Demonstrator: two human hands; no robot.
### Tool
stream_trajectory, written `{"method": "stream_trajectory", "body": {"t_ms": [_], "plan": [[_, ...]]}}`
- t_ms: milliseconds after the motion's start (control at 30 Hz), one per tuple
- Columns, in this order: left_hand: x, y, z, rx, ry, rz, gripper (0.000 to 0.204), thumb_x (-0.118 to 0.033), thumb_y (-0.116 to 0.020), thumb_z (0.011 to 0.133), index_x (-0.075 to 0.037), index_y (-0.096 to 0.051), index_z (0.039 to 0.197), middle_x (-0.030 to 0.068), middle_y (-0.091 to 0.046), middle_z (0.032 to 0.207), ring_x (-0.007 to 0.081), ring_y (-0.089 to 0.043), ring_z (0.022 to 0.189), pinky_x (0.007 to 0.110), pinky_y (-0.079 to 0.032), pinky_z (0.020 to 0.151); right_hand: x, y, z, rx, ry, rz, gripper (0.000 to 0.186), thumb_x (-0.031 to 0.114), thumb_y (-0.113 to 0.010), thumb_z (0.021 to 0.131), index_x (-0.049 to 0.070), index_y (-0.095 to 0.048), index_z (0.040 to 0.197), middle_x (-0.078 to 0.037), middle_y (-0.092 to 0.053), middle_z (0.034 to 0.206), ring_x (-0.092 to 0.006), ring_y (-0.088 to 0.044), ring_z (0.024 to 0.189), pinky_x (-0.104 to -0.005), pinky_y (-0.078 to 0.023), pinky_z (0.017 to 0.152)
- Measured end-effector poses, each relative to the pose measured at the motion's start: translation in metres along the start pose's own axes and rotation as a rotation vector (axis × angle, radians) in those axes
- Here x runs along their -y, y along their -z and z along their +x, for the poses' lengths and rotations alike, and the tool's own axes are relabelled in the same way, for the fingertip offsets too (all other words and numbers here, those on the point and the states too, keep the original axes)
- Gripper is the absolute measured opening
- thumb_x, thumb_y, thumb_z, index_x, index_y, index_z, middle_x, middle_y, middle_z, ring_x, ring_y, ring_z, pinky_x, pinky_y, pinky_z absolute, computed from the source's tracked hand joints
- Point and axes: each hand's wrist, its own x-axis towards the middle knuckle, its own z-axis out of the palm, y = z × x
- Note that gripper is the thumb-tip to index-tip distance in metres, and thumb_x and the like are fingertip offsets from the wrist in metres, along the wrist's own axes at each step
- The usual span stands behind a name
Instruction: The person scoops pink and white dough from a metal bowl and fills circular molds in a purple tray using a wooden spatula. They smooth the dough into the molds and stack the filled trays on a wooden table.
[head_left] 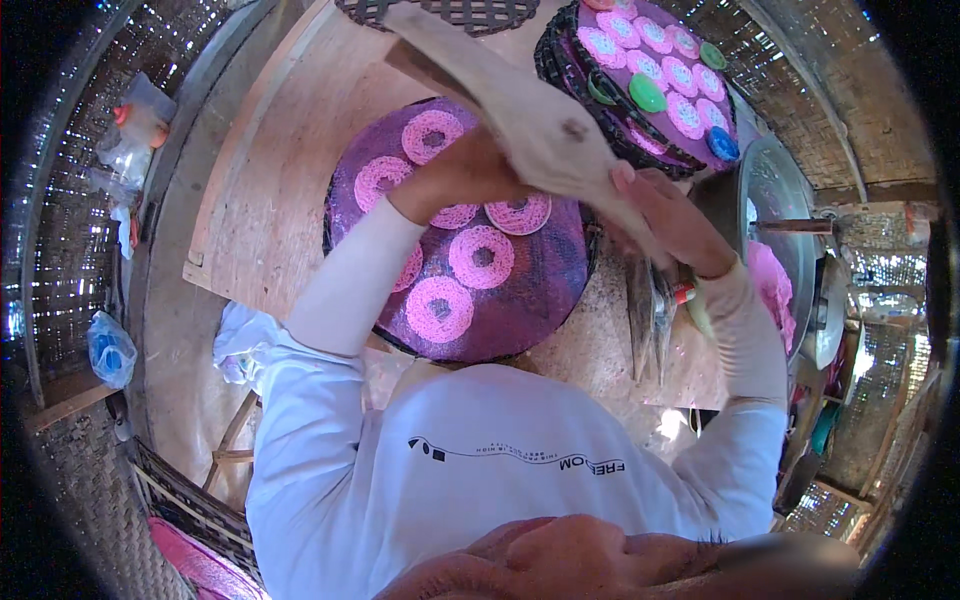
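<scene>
A long pale wooden tool [545, 125], partly blurred, slants across in front of me above a round purple-covered tray. My right hand [675, 215] is closed round its near right end, with the thumb on top. My left hand [465, 178] reaches beneath the tool's middle; its fingers are hidden behind the wood, so its grip does not show. On the purple tray [530, 310] lie several pink lacy rings of fine strands, among them a pink ring [440, 309] near the front edge. Another pink ring [518, 214] with a pale rim sits just below my left hand.
A second round tray [660, 150] at the back right bears several pink-and-white rings and green and blue discs. A wide metal basin [780, 190] with pink material [770, 285] stands at right. A dark woven lattice [455, 12] lies on the wooden table [275, 190] at the far edge.
</scene>
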Motion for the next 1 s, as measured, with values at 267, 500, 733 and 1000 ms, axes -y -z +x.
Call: {"method": "stream_trajectory", "body": {"t_ms": [267,500,733,1000], "plan": [[-0.031,0.029,-0.037,-0.542,0.197,-0.048,0.036,-0.011,-0.074,0.065,0.001,-0.059,0.095,0.0091,-0.064,0.090,0.0200,-0.061,0.082,0.031,-0.048,0.074,-0.079,-0.040,0.073,-0.212,0.650,-0.747,0.073,0.040,-0.065,0.074,0.003,-0.036,0.130,-0.021,-0.045,0.124,-0.0335,-0.043,0.115,-0.0407,-0.032,0.099],[-0.030,0.054,-0.094,-0.860,0.431,-0.456,0.024,0.003,-0.067,0.065,0.001,-0.059,0.087,0.0058,-0.060,0.078,0.0146,-0.057,0.067,0.026,-0.045,0.059,-0.093,-0.055,0.083,-0.290,0.652,-0.878,0.098,0.042,-0.072,0.063,0.006,-0.019,0.137,-0.019,-0.037,0.131,-0.0365,-0.033,0.122,-0.0482,-0.023,0.102],[-0.024,0.052,-0.109,-1.015,0.327,-0.404,0.019,-0.003,-0.066,0.070,-0.002,-0.056,0.086,0.0047,-0.056,0.072,0.0139,-0.052,0.058,0.026,-0.041,0.050,-0.087,-0.037,0.080,-0.179,0.674,-0.642,0.102,0.034,-0.075,0.062,0.005,-0.015,0.139,-0.019,-0.038,0.131,-0.0343,-0.036,0.121,-0.0424,-0.023,0.103],[-0.034,0.052,-0.126,-1.012,0.342,-0.435,0.022,0.002,-0.066,0.068,-0.001,-0.058,0.088,0.0044,-0.057,0.076,0.0128,-0.053,0.063,0.025,-0.042,0.055,-0.090,-0.082,-0.014,-0.124,0.596,-0.578,0.103,0.029,-0.078,0.058,0.002,-0.019,0.138,-0.019,-0.042,0.127,-0.0352,-0.044,0.112,-0.0383,-0.032,0.097]]}}
